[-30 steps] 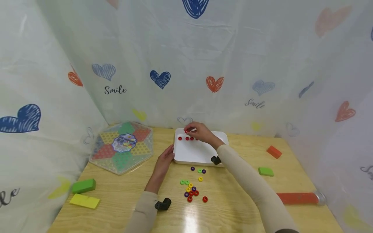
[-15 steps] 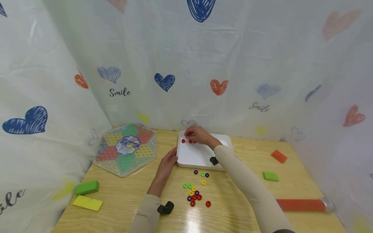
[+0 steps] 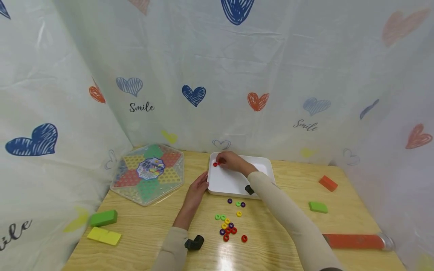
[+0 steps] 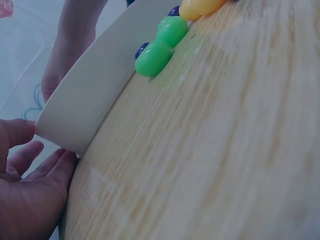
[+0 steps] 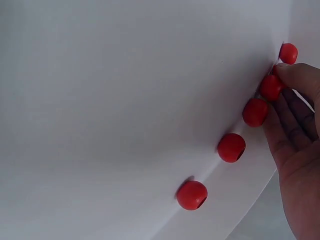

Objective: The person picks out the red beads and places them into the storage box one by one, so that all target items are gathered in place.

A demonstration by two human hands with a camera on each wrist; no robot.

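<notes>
Pinching a red bead [image 5: 271, 88] between thumb and fingers, a person's right hand [image 3: 230, 161] reaches into the far left part of a white tray [image 3: 230, 184]; its grip is closed on that bead. Other red beads [image 5: 231, 147] line the tray's far wall. The left hand [image 3: 197, 188] touches the tray's left side, its grip relaxed, fingers fairly straight. Loose beads [image 3: 228, 230] in red, yellow, green and purple lie on the wooden surface [image 3: 271, 233] before the tray. A hexagonal game board [image 3: 147, 188] lies to the left.
</notes>
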